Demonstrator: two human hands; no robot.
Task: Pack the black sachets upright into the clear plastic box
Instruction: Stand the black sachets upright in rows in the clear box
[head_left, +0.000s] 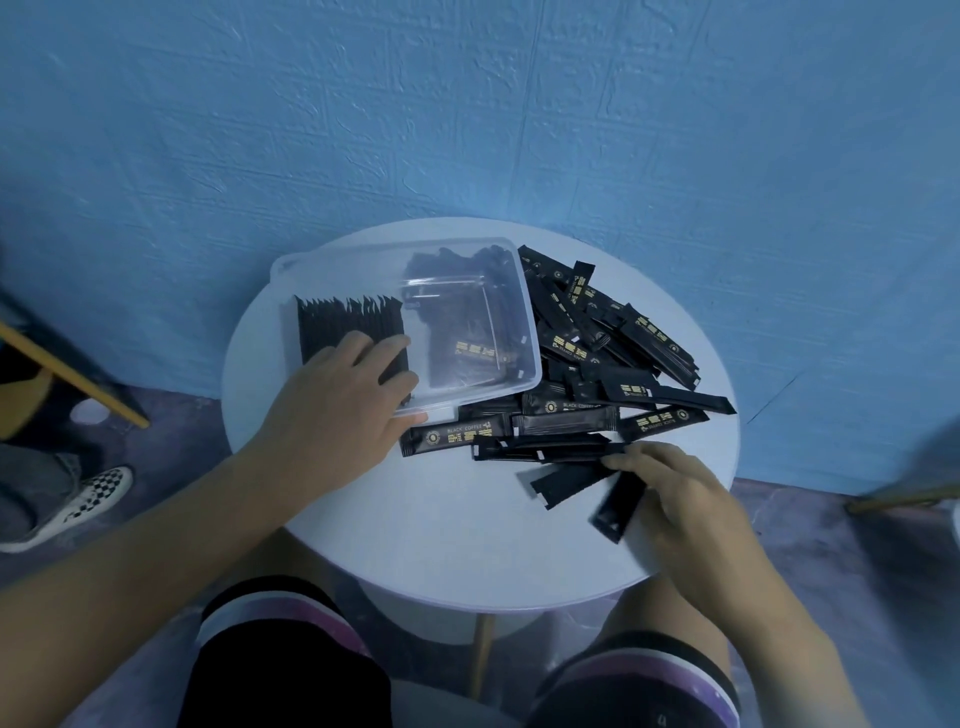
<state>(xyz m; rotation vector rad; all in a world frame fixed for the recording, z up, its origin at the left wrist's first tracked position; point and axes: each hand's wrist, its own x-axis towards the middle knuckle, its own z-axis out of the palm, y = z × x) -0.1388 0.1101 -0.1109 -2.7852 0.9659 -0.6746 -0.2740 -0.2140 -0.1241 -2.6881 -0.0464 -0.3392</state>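
Observation:
A clear plastic box (514, 291) lies tilted on the round white table (447, 535), its right end propped on the sachet pile. A row of black sachets (343, 322) stands on edge in the box's left half. My left hand (343, 395) rests on that row with fingers laid flat against it, thumb at the box's near rim. A loose heap of black sachets (613, 353) spreads right of and in front of the box. My right hand (670, 499) pinches a blurred black sachet (618, 506) at the heap's near edge. Another sachet (566, 480) lies beside it.
A blue textured wall stands right behind the table. My knees are under the table's near edge. Another person's checkered shoe (78, 501) is on the floor at left, with wooden furniture legs (72, 374) at left and at far right (904, 496).

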